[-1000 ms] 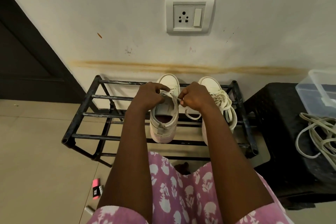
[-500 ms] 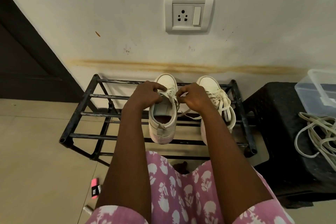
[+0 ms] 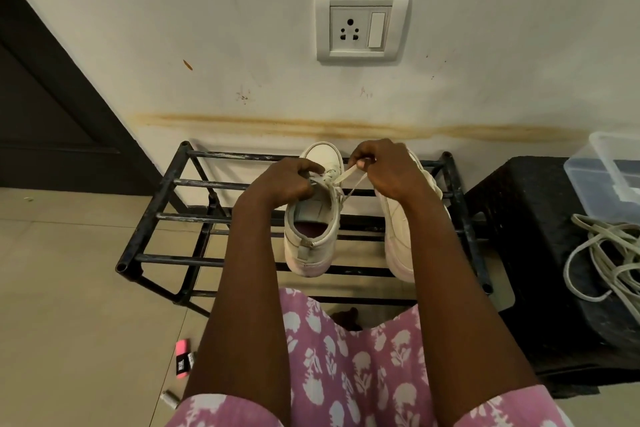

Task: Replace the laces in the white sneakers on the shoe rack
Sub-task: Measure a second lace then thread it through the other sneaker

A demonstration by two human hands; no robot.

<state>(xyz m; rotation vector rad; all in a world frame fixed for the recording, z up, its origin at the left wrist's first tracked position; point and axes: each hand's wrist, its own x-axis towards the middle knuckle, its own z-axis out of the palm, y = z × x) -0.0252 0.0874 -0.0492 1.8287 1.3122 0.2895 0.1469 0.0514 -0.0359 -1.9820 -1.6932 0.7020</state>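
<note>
Sneaker (image 3: 311,236), frame centre: probably light, soft-sided; grip of left hand (image 3: 287,184) curls round its upper. Lace (image 3: 349,174): thin, limp, likely slippery; grip of right hand (image 3: 388,170) pinches it taut.

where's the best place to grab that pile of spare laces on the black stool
Take the wide loop that bows out on the left edge of the laces, coming from above and the left. It lies apart from the tangle on the bare stool, so one strand can probably be pinched alone; the rest crosses itself and runs out of frame.
</note>
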